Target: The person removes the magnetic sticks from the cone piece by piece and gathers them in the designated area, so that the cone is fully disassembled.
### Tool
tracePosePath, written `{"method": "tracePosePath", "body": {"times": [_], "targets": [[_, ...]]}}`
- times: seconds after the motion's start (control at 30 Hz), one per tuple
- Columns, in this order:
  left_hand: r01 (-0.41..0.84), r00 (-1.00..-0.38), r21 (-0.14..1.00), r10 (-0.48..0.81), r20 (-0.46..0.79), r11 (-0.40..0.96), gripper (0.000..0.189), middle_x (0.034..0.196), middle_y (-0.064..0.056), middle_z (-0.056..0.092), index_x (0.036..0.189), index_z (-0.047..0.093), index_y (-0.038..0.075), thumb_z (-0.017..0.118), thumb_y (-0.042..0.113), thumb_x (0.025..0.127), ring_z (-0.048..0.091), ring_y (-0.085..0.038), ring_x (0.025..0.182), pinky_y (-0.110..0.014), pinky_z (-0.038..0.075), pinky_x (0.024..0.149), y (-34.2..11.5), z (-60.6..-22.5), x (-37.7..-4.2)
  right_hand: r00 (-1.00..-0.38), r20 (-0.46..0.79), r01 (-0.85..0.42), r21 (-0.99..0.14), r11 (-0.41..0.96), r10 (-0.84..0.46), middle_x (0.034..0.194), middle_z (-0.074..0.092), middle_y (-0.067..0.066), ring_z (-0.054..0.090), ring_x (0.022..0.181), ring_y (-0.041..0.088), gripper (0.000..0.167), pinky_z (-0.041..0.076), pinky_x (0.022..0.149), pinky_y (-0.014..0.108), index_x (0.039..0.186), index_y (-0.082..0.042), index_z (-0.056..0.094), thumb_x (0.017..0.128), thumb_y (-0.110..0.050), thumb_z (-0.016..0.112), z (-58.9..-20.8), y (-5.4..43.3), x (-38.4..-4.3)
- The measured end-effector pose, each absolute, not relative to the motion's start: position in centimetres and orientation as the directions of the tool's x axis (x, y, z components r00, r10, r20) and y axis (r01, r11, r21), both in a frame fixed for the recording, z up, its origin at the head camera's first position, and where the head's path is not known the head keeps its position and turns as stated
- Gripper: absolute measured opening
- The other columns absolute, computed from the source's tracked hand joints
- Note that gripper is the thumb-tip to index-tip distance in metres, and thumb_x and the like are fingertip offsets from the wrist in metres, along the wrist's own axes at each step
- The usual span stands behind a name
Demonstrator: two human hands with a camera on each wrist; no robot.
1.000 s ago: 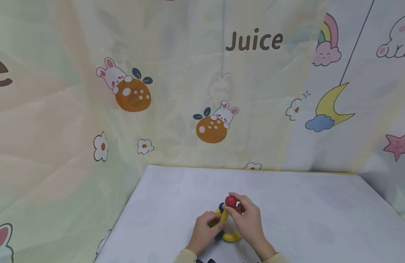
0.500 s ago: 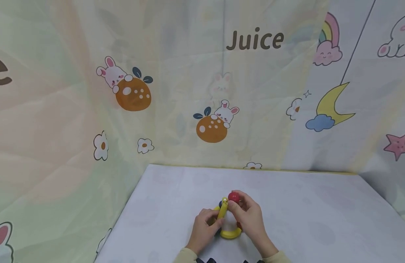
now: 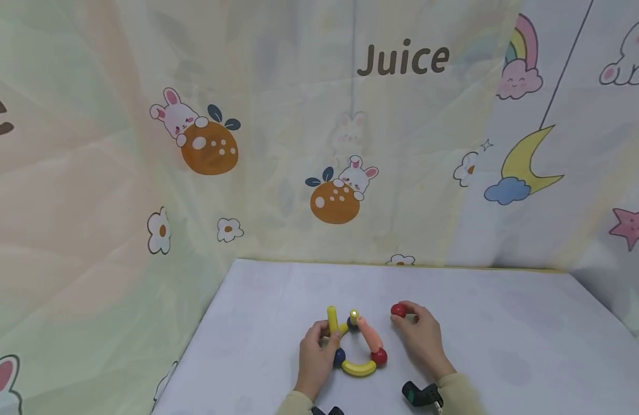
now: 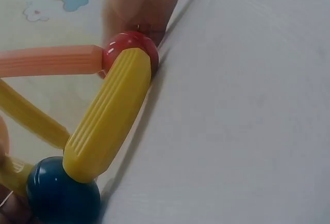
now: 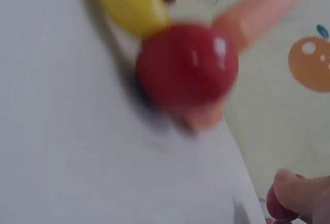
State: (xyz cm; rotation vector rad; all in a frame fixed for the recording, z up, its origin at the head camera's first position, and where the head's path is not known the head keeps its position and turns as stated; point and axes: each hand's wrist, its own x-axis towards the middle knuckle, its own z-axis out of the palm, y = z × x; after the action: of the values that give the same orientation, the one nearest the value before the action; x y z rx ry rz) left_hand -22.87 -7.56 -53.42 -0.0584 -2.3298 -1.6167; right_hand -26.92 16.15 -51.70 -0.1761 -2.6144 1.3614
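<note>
Red ball (image 3: pixel 399 310), yellow rod (image 3: pixel 332 316), dark-blue ball (image 3: pixel 340 357)

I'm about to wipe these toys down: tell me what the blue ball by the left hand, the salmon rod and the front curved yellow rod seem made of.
Blue ball: probably hard plastic, glossy, with small highlights; lacquered wood is possible.
Salmon rod: likely molded plastic, satin, with fine lengthwise grooves.
Curved yellow rod: likely similar plastic, with ridges and a soft sheen.

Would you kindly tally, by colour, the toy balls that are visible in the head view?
Red: 2 (the held red ball in the right hand and the lower red ball by the orange rod)
Dark blue: 2 (the near blue ball and the far blue ball)
Total: 4
</note>
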Motion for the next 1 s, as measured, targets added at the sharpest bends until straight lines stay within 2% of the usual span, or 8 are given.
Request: {"method": "tracePosePath", "body": {"times": [0.13, 0.27, 0.33, 0.5, 0.63, 0.77, 0.9, 1.0], "targets": [[0.177, -0.945, 0.913, -0.194, 0.262, 0.369, 0.029, 0.088, 0.008, 0.065, 0.117, 0.058, 0.010, 0.067, 0.017, 0.091, 0.059, -0.010, 0.089, -0.027, 0.047, 0.078, -7.7, -53.2, -22.9, -0.971, 0.159, -0.006, -0.762, 0.647, 0.179, 0.128, 0.058, 0.021, 0.050, 0.122, 0.041, 0.046, 0.040, 0.100, 0.058, 0.130, -0.002, 0.058, 0.089, -0.021, 0.068, -52.1, 17.8, -28.3], [0.138, -0.923, 0.901, -0.277, 0.267, 0.411, 0.045, 0.087, 0.006, 0.062, 0.128, 0.052, 0.003, 0.069, 0.013, 0.088, 0.055, -0.007, 0.077, -0.021, 0.043, 0.064, -7.7, -53.2, -23.0, -0.962, 0.218, -0.040, -0.708, 0.705, 0.165, 0.124, 0.060, 0.027, 0.053, 0.117, 0.044, 0.046, 0.040, 0.097, 0.059, 0.127, 0.002, 0.059, 0.087, -0.016, 0.071, -52.3, 18.6, -29.0], [0.104, -0.904, 0.888, -0.330, 0.272, 0.448, 0.054, 0.086, 0.006, 0.059, 0.134, 0.049, 0.002, 0.071, 0.014, 0.086, 0.050, -0.007, 0.072, -0.021, 0.041, 0.061, -7.7, -53.2, -23.0, -0.961, 0.230, -0.049, -0.694, 0.718, 0.156, 0.122, 0.060, 0.028, 0.054, 0.116, 0.045, 0.047, 0.041, 0.096, 0.059, 0.127, 0.003, 0.059, 0.086, -0.015, 0.072, -52.4, 18.8, -29.2], [0.041, -0.850, 0.842, -0.425, 0.313, 0.538, 0.068, 0.087, 0.004, 0.057, 0.141, 0.047, 0.003, 0.076, 0.017, 0.081, 0.047, -0.011, 0.078, -0.029, 0.037, 0.070, -7.7, -53.2, -23.0, -0.966, 0.210, -0.037, -0.695, 0.718, 0.153, 0.122, 0.060, 0.026, 0.053, 0.117, 0.042, 0.051, 0.041, 0.097, 0.058, 0.131, 0.001, 0.056, 0.087, -0.018, 0.072, -52.7, 18.7, -29.6], [0.045, -0.813, 0.800, -0.444, 0.377, 0.598, 0.069, 0.100, -0.005, 0.064, 0.139, 0.050, 0.002, 0.079, 0.017, 0.077, 0.052, -0.022, 0.094, -0.038, 0.040, 0.080, -7.7, -53.5, -23.0, -0.970, 0.169, 0.006, -0.708, 0.706, 0.177, 0.125, 0.056, 0.025, 0.049, 0.120, 0.042, 0.057, 0.038, 0.100, 0.059, 0.136, 0.000, 0.050, 0.089, -0.024, 0.070, -52.6, 18.8, -29.2], [0.046, -0.801, 0.764, -0.433, 0.413, 0.644, 0.069, 0.115, -0.012, 0.062, 0.138, 0.050, 0.001, 0.079, 0.018, 0.077, 0.052, -0.029, 0.105, -0.044, 0.040, 0.088, -7.7, -53.6, -22.9, -0.955, 0.197, 0.012, -0.724, 0.690, 0.224, 0.129, 0.052, 0.022, 0.047, 0.121, 0.040, 0.054, 0.039, 0.100, 0.058, 0.137, -0.001, 0.049, 0.094, -0.029, 0.064, -52.2, 18.3, -28.0], [0.009, -0.824, 0.748, -0.419, 0.382, 0.664, 0.068, 0.124, -0.014, 0.057, 0.140, 0.047, 0.002, 0.076, 0.020, 0.080, 0.049, -0.029, 0.113, -0.047, 0.038, 0.093, -7.8, -53.5, -22.9, -0.919, 0.342, -0.126, -0.726, 0.676, 0.197, 0.115, 0.062, 0.011, 0.056, 0.102, 0.029, 0.036, 0.048, 0.086, 0.043, 0.124, -0.005, 0.061, 0.093, -0.023, 0.067, -50.6, 15.9, -25.8], [-0.031, -0.842, 0.740, -0.417, 0.343, 0.672, 0.068, 0.128, -0.015, 0.055, 0.141, 0.046, 0.002, 0.074, 0.021, 0.082, 0.046, -0.030, 0.117, -0.049, 0.036, 0.096, -7.8, -53.2, -22.8, -0.904, 0.420, -0.275, -0.720, 0.637, 0.085, 0.098, 0.068, -0.001, 0.056, 0.081, 0.016, 0.026, 0.047, 0.069, 0.029, 0.111, -0.011, 0.069, 0.087, -0.018, 0.074, -49.1, 13.4, -24.0]]}}
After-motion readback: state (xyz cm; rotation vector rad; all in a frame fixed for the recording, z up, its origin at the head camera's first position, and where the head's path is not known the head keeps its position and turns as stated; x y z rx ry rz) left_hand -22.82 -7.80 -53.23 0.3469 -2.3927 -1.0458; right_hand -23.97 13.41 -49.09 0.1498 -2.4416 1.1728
